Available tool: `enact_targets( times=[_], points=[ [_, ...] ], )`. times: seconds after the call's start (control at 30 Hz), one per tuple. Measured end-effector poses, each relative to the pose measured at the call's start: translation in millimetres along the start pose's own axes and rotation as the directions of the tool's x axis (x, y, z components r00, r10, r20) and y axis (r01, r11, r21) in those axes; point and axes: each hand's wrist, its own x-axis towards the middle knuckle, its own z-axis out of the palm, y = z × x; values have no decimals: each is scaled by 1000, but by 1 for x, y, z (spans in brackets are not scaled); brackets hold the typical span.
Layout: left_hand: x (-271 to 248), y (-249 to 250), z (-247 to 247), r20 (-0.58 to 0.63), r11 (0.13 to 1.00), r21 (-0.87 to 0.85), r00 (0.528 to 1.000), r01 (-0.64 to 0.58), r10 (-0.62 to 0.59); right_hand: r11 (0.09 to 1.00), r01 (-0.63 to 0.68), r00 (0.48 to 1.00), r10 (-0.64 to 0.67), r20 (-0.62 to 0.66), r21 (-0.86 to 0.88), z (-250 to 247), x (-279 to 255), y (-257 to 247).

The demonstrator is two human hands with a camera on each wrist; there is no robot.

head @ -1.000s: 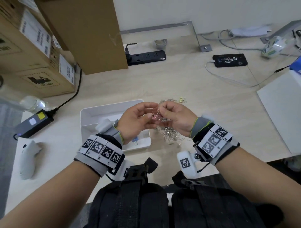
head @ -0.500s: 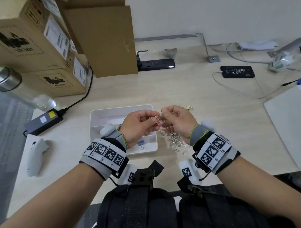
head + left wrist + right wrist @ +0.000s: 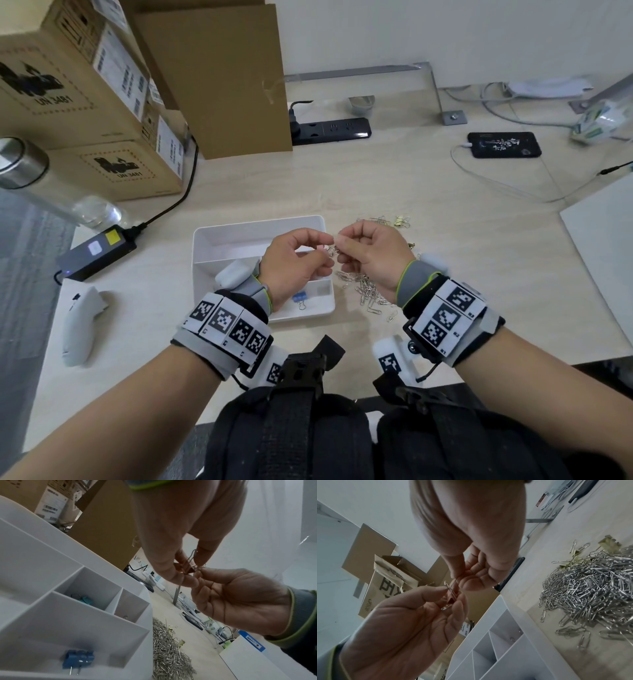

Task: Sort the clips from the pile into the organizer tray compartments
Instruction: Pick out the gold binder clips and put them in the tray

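Above the right edge of the white organizer tray (image 3: 239, 233), my left hand (image 3: 322, 248) pinches a small rose-coloured binder clip (image 3: 187, 569) by its body. My right hand (image 3: 342, 245) meets it fingertip to fingertip and pinches a silver paper clip (image 3: 449, 588) hooked on that binder clip. The pile of silver paper clips (image 3: 366, 291) lies on the desk under my right wrist, and a few gold binder clips (image 3: 400, 221) sit at its far edge. In the tray, a blue binder clip (image 3: 78, 657) sits in the near compartment, a teal one (image 3: 85, 600) in another, and one paper clip (image 3: 125, 616) in the small corner cell.
Cardboard boxes (image 3: 102, 102) stand at the back left, with a power strip (image 3: 329, 130) and a phone (image 3: 503, 145) on its cable behind them. A power brick (image 3: 96, 253) and a white controller (image 3: 80, 329) lie left of the tray. A white board (image 3: 603, 260) sits at the right.
Both hands have stayed fingertip to fingertip on the tangled clips. The head view has tilted, so the hands and tray now sit lower in the picture.
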Motion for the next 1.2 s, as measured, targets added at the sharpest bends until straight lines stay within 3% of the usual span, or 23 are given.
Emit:
enact_targets(
  times=[0.17, 0.33, 0.47, 0.67, 0.83, 1.03, 1.2],
  points=[
    [0, 0, -2, 87, 1000, 2, 996, 5, -5, 999, 46, 998, -46, -34, -6, -4, 2, -5],
    [-1, -3, 2, 54, 986, 137, 994, -100, 94, 999, 52, 999, -52, -10, -8, -2, 1, -5],
    [0, -4, 2, 67, 986, 116, 992, -118, 111, 997, 23, 995, -30, 92, 80, -6, -2, -8],
    [0, -1, 5, 94, 995, 61, 993, -77, 72, 999, 42, 980, -35, 195, -33, -10, -3, -3],
    [-1, -2, 6, 112, 998, 63, 994, -15, 8, 997, 72, 987, -68, 144, -19, -7, -2, 0],
    [-2, -11, 1, 82, 995, 84, 995, -58, 51, 993, 109, 994, -108, 34, -52, -5, 2, 4],
    [-5, -15, -4, 76, 996, 65, 996, -56, 51, 984, 136, 991, -134, 27, -112, 0, 1, 5]
  ],
)
